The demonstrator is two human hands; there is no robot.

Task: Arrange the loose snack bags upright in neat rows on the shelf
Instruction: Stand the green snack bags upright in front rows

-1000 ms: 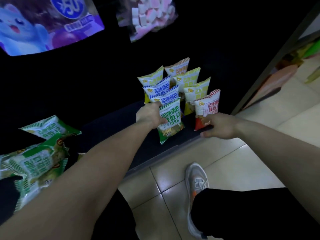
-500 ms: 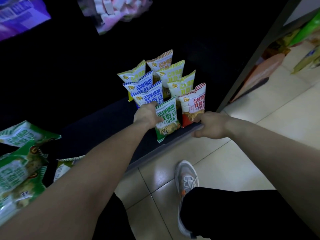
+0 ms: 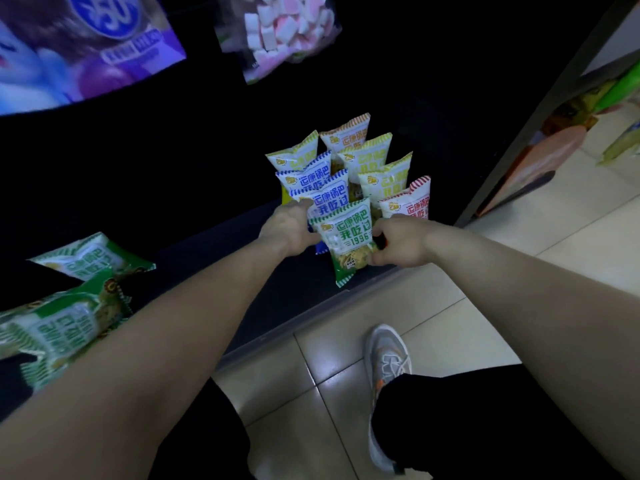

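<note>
Hands bracket a green snack bag (image 3: 346,242) at the shelf (image 3: 298,292) front, left hand (image 3: 289,230) and right hand (image 3: 398,242) gripping its sides; upright rows (image 3: 349,168) stand behind, loose green bags (image 3: 69,299) wait far left.

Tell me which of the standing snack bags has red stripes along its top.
The red-striped bag at the front of the right row, just behind the right hand. The other upright bags have green, blue, yellow or orange trim.

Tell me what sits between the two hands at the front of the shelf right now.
In the head view, the green snack bag stands upright between the left hand and right hand, both touching its sides. Nothing else is in the gap.
</note>
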